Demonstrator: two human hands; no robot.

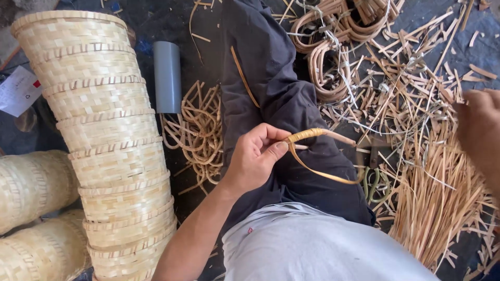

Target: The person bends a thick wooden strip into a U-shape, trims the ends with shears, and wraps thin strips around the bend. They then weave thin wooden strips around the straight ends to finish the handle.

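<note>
Centrally, a bent cane handle (312, 136), wrapped at its bend with pale binding, sits over the person's dark-trousered lap, one end pointing right and a thin flat strip (320, 171) trailing down from it in a loop. The left hand (255, 156) pinches it at the wrapped bend between thumb and curled fingers, closed firmly around it; how the strip is fastened under the thumb cannot be made out. The right hand (482, 132) is cut off by the frame's right edge, showing only its back above a heap of split bamboo slivers (432, 208), so whether it grips anything cannot be told. Green-handled scissors (376, 184) lie half buried among the slivers just beside the thigh. Farther up, bundles of bent cane loops (333, 47) are tied together, partly cropped at the top. Left of the leg lies a tangle of cane pieces (200, 130) and a grey plastic pipe (167, 75). A tall stack of woven baskets (104, 140) leans at far left, with more baskets (31, 187) clipped by the edge.
</note>
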